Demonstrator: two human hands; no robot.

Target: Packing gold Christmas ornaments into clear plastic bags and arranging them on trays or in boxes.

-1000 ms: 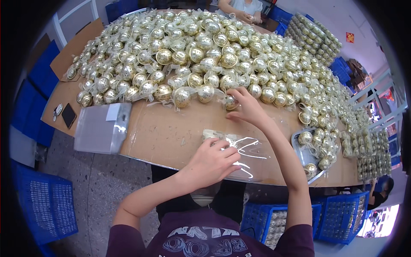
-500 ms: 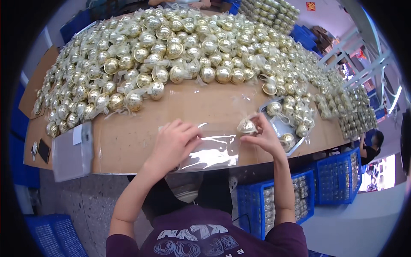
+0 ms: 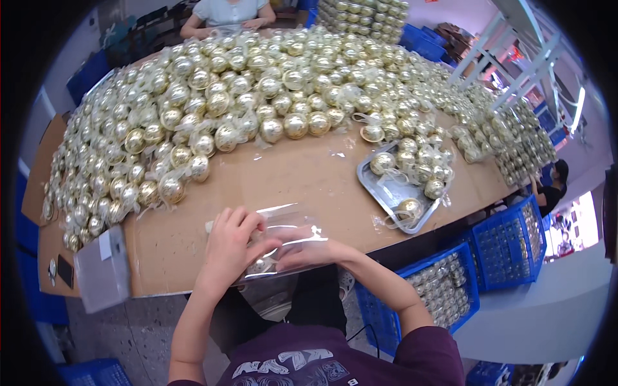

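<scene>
A clear plastic bag (image 3: 283,216) lies at the table's near edge, its glossy film catching the light. My left hand (image 3: 226,248) grips its left part, fingers curled and thumb over the film. From the right my right hand (image 3: 304,252) reaches inside, seen through the plastic. At its fingertips, low in the bag, is a shiny gold ball (image 3: 260,264), partly hidden by glare and by my left hand. To the right stands a metal tray (image 3: 380,187) with several gold balls tied with pale ribbons.
A large heap of gold balls (image 3: 219,103) covers the far half of the cardboard-topped table (image 3: 174,238). At left lie a plastic case (image 3: 103,273) and a phone (image 3: 65,271). Blue crates (image 3: 473,276) of balls stand below right. A person (image 3: 232,13) sits opposite.
My right hand has carried the gold ball from beside the tray leftward into the clear bag. My left hand stays on the bag. The view has shifted, and more of the person opposite shows.
</scene>
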